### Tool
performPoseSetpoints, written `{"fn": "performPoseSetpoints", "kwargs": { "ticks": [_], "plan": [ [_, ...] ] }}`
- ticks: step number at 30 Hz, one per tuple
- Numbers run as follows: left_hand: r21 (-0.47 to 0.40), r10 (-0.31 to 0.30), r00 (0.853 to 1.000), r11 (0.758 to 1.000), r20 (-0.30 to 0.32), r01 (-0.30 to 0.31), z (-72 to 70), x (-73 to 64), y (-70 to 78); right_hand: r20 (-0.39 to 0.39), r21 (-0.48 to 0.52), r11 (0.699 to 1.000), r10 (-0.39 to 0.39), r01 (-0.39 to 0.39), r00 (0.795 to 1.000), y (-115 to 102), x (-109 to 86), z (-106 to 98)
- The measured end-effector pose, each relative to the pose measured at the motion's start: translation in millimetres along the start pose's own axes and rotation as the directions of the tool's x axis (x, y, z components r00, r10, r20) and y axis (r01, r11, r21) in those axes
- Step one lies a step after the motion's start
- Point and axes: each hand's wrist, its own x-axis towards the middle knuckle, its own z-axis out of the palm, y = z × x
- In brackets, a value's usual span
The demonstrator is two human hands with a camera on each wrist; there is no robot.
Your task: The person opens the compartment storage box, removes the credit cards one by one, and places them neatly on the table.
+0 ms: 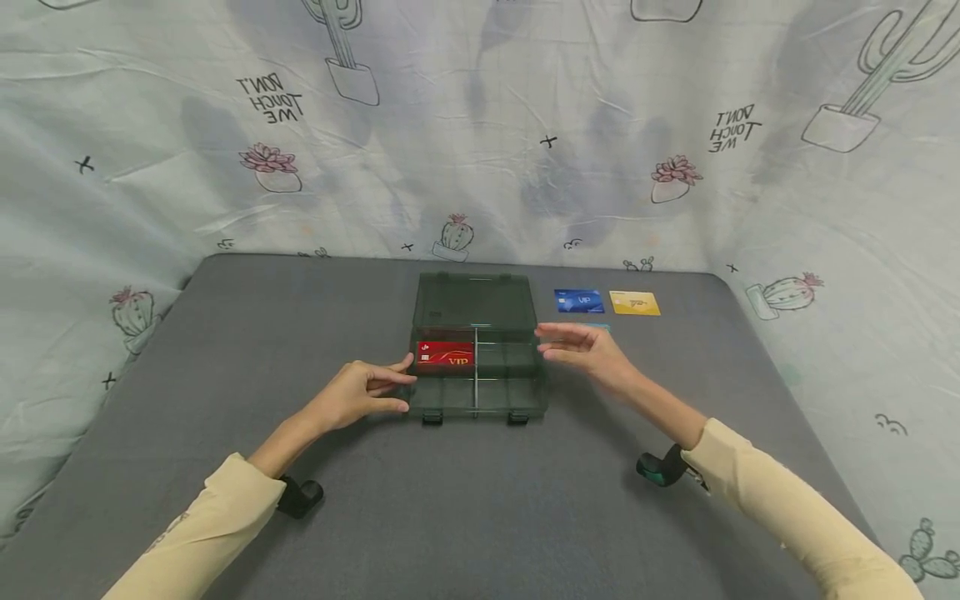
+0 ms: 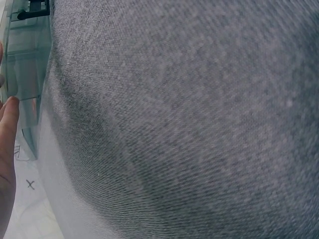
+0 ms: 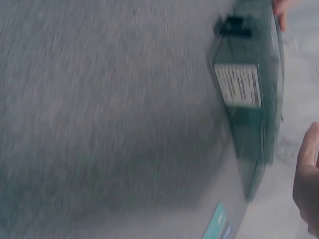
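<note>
An open box of dark green see-through plastic [image 1: 474,302] lies with its lid folded back, its tray split into compartments. A red VIP card [image 1: 437,357] is in the far left compartment. At the box's left side my left hand [image 1: 351,395] rests its fingertips against the edge, fingers fairly straight. My right hand [image 1: 588,353] hovers by the box's right side with fingers extended, nothing held. Partly hidden behind it is a teal card [image 3: 215,222]. In the right wrist view the box's side [image 3: 244,119] bears a white barcode label [image 3: 238,85].
A blue VIP card [image 1: 579,301] and a yellow card [image 1: 634,302] lie side by side at the back right of the grey table [image 1: 480,508]. A pale printed cloth [image 1: 480,133] hangs behind the table and along its sides.
</note>
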Motion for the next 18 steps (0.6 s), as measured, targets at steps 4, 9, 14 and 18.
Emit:
{"fn": "performPoseSetpoints", "kwargs": {
  "ticks": [4,9,14,18],
  "plan": [
    [0.011,0.009,1.0,1.0,-0.001,-0.009,0.5,0.5,0.4,0.032,0.017,1.0,0.024,-0.024,0.999,1.5,6.6,17.6],
    [0.007,0.025,1.0,1.0,-0.005,-0.025,0.4,-1.1,-0.9,0.114,0.016,0.998,0.053,-0.055,0.992,3.4,17.7,38.2],
    [0.021,0.035,0.999,0.999,-0.011,-0.034,2.0,-0.5,-1.8,0.143,0.012,0.995,0.097,-0.099,0.985,7.0,27.4,50.9],
    [0.029,0.039,0.999,0.999,-0.014,-0.039,1.4,-0.5,-3.1,0.117,-0.009,0.99,0.143,-0.143,0.983,8.7,33.3,59.5]
  ]
}}
